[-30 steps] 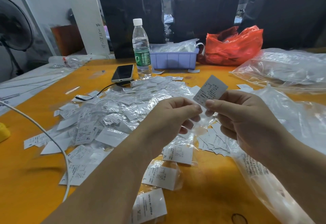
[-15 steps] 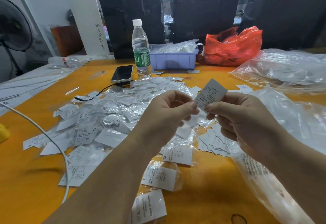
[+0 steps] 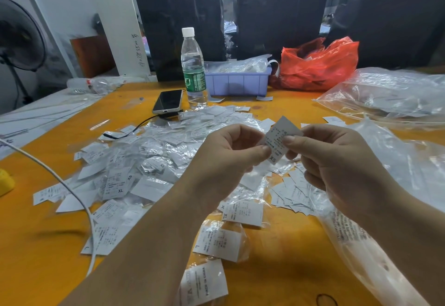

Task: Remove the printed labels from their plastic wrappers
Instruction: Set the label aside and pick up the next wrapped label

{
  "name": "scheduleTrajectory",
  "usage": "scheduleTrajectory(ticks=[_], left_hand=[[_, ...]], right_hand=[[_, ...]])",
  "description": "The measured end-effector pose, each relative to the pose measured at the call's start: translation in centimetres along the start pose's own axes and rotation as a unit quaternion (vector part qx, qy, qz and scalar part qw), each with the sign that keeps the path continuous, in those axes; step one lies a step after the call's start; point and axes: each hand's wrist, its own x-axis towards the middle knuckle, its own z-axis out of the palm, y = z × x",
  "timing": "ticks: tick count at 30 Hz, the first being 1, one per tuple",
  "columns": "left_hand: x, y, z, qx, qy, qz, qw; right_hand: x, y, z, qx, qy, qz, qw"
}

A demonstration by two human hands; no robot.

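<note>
Orange bench: smooth painted board, faint sheen. 
Small white printed label: matt paper, black print. 
Heap of wrapped labels: matt white paper in crinkled, glossy clear film. 
Large clear bags, right: thin shiny plastic, creased. 
Red bag, far: crumpled glossy plastic. 
Lilac tray: matt moulded plastic. 
Clear water bottle: glossy plastic, green film label, white cap. 
Black phone: glossy glass face. 
White cable, left: smooth plastic sheath.

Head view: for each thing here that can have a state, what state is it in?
Left hand: pinching the label.
Right hand: pinching the label.
Label: held up, tilted, print showing.
Water bottle: upright, capped.
Phone: screen dark, cable plugged in.
Red bag: open at top.
Blue bin: filled with plastic.
</note>
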Motion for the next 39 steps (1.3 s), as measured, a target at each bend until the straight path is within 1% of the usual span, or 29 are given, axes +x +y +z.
scheduleTrajectory(ticks=[3,5,8,10,12,17,21,23,25,29,31,34,39], left_hand=[[-0.02,0.01,0.03,-0.009,0.009,0.003,1.0],[0.04,0.04,-0.03,-0.015,0.015,0.006,1.0],[0.07,0.0,-0.11,-0.01,0.009,0.002,1.0],[0.01,-0.11,-0.12,-0.011,0.005,0.0,1.0],[-0.06,-0.15,-0.1,-0.017,0.002,-0.002,1.0],[0.06,0.02,-0.07,-0.027,0.006,-0.002,1.0],[-0.06,-0.04,0.04,-0.026,0.021,-0.006,0.999],[-0.06,-0.05,0.05,-0.023,0.024,-0.005,0.999],[-0.03,0.0,0.01,-0.034,0.028,-0.009,0.999],[0.15,0.11,-0.27,-0.125,0.01,-0.035,0.991],[0.19,0.04,-0.22,-0.137,0.006,-0.039,0.99],[0.18,-0.17,0.12,-0.144,0.012,-0.034,0.989],[0.29,-0.36,0.68,-0.217,0.045,-0.038,0.974]], right_hand=[[-0.35,0.06,0.44,-0.019,-0.023,0.004,1.0],[-0.42,-0.03,0.57,-0.012,-0.031,0.006,0.999],[-0.16,-0.03,0.23,0.011,0.005,-0.004,1.0],[-0.12,0.04,0.16,-0.019,0.013,-0.027,0.999],[-0.27,0.12,0.41,-0.057,-0.005,-0.052,0.997],[-0.43,0.14,0.45,-0.102,-0.002,-0.085,0.991],[-0.5,0.02,0.51,-0.076,-0.039,-0.054,0.995],[-0.48,0.04,0.51,-0.069,-0.04,-0.039,0.996],[-0.43,0.11,0.44,-0.056,-0.027,-0.026,0.998],[-0.29,0.14,0.4,-0.007,0.023,0.004,1.0],[-0.22,0.17,0.42,0.012,0.044,0.015,0.999],[-0.32,0.23,0.62,0.031,0.055,0.001,0.998],[-0.51,0.4,0.65,0.037,0.069,-0.033,0.996]])
